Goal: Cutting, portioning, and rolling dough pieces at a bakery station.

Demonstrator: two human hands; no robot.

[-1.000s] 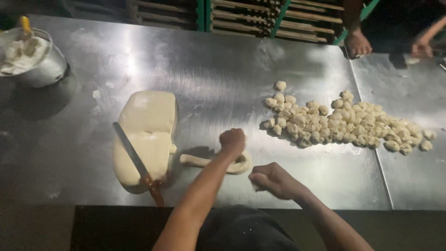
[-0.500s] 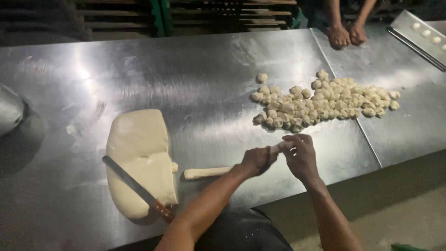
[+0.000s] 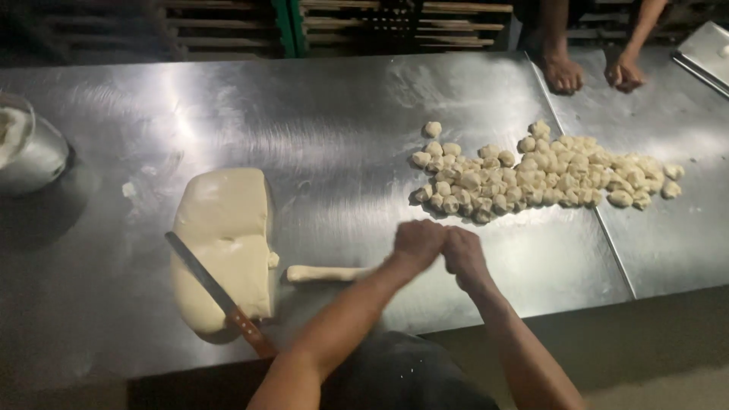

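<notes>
From the head camera, the left hand (image 3: 416,241) and the right hand (image 3: 463,254) meet knuckle to knuckle above the steel table (image 3: 326,129), both curled shut; the left closes over the near end of a pale dough rope (image 3: 328,273), while what the right pinches is hidden between the fingers, so its hold cannot be told; the rope is smooth, cream-coloured and thin, lying flat on the steel and running leftward from the hands to stop just beside a large dough slab (image 3: 224,247); the slab is soft-edged and matte, with a wooden-handled knife (image 3: 220,296) laid diagonally across its lower part, handle toward the near table edge; beyond the hands, a heap of small dough pieces (image 3: 543,173) spreads across a seam in the tabletop; a glass bowl (image 3: 26,152) sits at the far left edge; another person's hands (image 3: 592,74) rest on the far side; bare steel opens between slab and heap, and the near edge runs just below the wrists.
</notes>
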